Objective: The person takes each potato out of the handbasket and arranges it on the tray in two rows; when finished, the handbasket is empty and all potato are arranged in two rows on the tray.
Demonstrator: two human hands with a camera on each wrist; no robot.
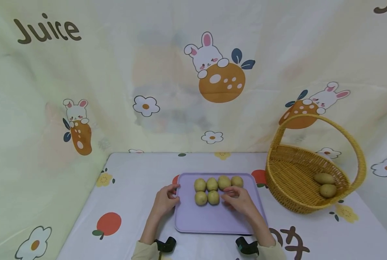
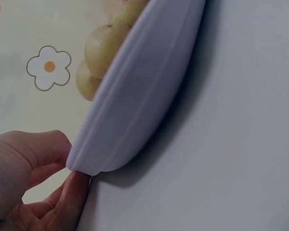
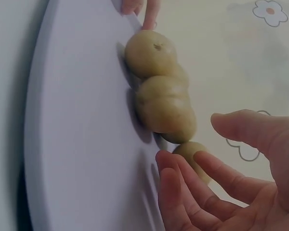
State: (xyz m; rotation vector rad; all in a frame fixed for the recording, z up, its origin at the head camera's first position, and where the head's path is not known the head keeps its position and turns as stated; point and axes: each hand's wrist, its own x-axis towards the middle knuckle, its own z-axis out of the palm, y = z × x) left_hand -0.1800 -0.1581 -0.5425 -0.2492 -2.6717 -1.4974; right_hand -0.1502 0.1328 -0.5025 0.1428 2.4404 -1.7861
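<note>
A lilac tray [image 1: 212,222] lies on the table with small, rounded yellow-green fruits [image 1: 201,198] in two touching rows, the far row longer. A dark star-shaped end mark shows on one fruit [image 3: 150,53] in the right wrist view. My left hand [image 1: 165,200] is at the tray's left edge; thumb and fingertips touch the rim [image 2: 84,166] there. Over the tray's right half, my right hand [image 1: 240,200] has its fingers apart and nothing between them. Its fingertips point toward the right end of the rows, close by a fruit [image 3: 191,156] that they partly cover.
A yellow woven basket [image 1: 285,196] with a tall handle stands right of the tray, holding two similar fruits [image 1: 326,184]. The table [image 1: 138,202] has a white printed cloth, and a printed curtain [image 1: 167,65] hangs behind it.
</note>
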